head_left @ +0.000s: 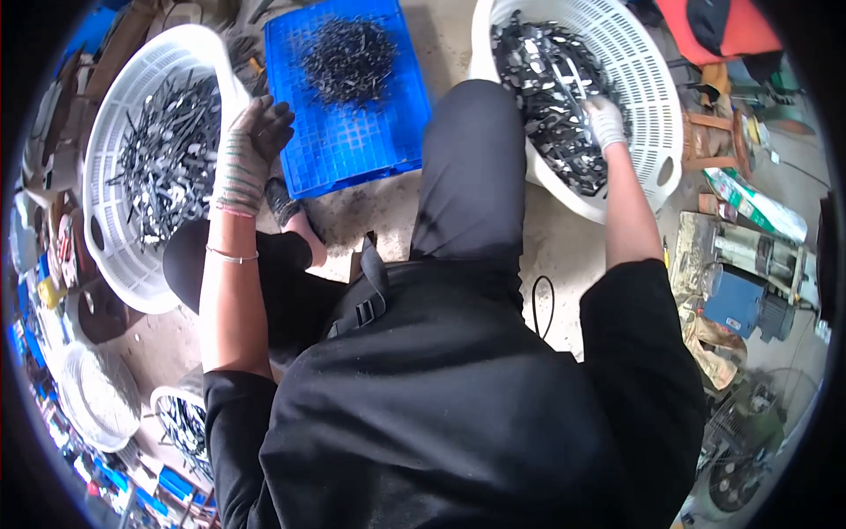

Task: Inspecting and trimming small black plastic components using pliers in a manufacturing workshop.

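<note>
My left hand (251, 150), in a pale knitted glove with dark fingertips, hovers by the right rim of the left white plastic basket (101, 185). Its fingers are bent but apart, and nothing shows in them. Thin black strips (167, 163) fill much of that basket. Over at the right white basket (648, 106), my gloved right hand (605, 123) reaches inside, fingers closed at a narrow shiny strip (577, 81). Flat dark pieces (555, 132) with bright glints lie beneath it. The fingertips are small and partly lost against the pile.
A blue plastic pallet (330, 163) between the baskets carries a heap of small black pieces (348, 62). My knee (476, 132) rises next to the right basket. A smaller basket of strips (181, 432) stands at lower left; a blue-and-metal machine (736, 300) is at right.
</note>
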The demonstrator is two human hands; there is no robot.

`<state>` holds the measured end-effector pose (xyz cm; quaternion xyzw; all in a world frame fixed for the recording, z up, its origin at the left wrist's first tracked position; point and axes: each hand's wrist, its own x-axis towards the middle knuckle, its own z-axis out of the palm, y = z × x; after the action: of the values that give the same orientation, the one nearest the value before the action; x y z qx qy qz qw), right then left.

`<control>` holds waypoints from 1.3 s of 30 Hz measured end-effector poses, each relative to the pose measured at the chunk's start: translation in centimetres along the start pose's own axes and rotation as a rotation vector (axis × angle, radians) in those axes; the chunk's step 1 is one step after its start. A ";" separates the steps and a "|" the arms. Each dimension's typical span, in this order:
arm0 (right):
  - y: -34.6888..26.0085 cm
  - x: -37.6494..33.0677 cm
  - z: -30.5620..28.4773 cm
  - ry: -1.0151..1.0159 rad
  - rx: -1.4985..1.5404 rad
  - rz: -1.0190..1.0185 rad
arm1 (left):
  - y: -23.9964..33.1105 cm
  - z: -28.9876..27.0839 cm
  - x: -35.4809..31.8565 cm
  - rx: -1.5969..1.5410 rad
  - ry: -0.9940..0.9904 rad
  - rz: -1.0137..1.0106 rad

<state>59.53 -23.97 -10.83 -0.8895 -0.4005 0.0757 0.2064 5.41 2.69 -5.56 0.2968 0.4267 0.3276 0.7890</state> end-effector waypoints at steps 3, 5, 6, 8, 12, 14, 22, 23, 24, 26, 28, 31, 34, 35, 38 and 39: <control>-7.1 1.2 -5.2 -0.022 0.139 -0.225 | 0.1 3.6 -1.2 0.114 -0.120 0.119; -15.7 0.5 -8.4 -0.169 0.100 -0.356 | 1.0 6.9 -3.6 0.379 -0.106 0.344; -19.6 -0.1 -9.3 -0.212 0.042 -0.524 | 1.5 8.7 -5.2 0.485 -0.098 0.517; -25.7 -0.7 -9.0 -0.252 -0.156 -1.082 | 1.2 10.1 -6.0 0.725 -0.057 0.870; -36.6 -2.7 -4.3 -0.445 -0.111 -1.268 | 1.6 11.2 -7.6 1.402 -0.026 1.220; -40.1 -3.1 -2.4 -0.349 -0.018 -1.316 | 0.4 9.2 -6.6 1.189 0.075 1.022; -40.3 -9.9 5.0 -0.404 0.801 -0.466 | 2.6 6.2 -6.6 -0.050 0.045 0.267; -42.4 -12.7 4.3 -0.534 0.987 -0.324 | 2.8 5.7 -7.0 -0.066 0.052 0.276; -42.5 -12.9 4.8 -0.711 1.096 -0.183 | 2.6 5.9 -7.2 -0.069 0.056 0.277; -43.4 -13.6 4.2 -0.798 1.258 -0.129 | 2.4 6.1 -7.3 -0.060 0.054 0.263; -43.7 -13.3 3.8 -0.842 1.345 -0.005 | 2.7 6.4 -7.5 -0.162 -0.026 0.224; -43.2 -14.2 2.1 -0.864 1.568 -0.107 | 3.5 7.7 -9.3 -0.075 -0.225 0.262; -42.3 -14.9 2.4 -0.770 1.643 0.008 | 4.2 8.1 -9.8 -0.004 -0.232 0.188; -42.6 -15.4 1.9 -0.783 1.652 0.057 | 4.5 7.7 -9.8 -0.041 -0.232 0.089; -42.4 -16.1 -0.6 -0.986 1.783 0.093 | 6.9 6.9 -12.1 0.023 -0.240 -0.046; -42.3 -16.1 -1.4 -0.953 1.688 0.040 | 7.8 6.0 -12.7 0.107 -0.305 -0.015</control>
<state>20.41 -11.27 8.06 -0.3311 -0.2408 0.6945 0.5917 3.21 -3.48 9.07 0.3815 0.3208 0.2497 0.8302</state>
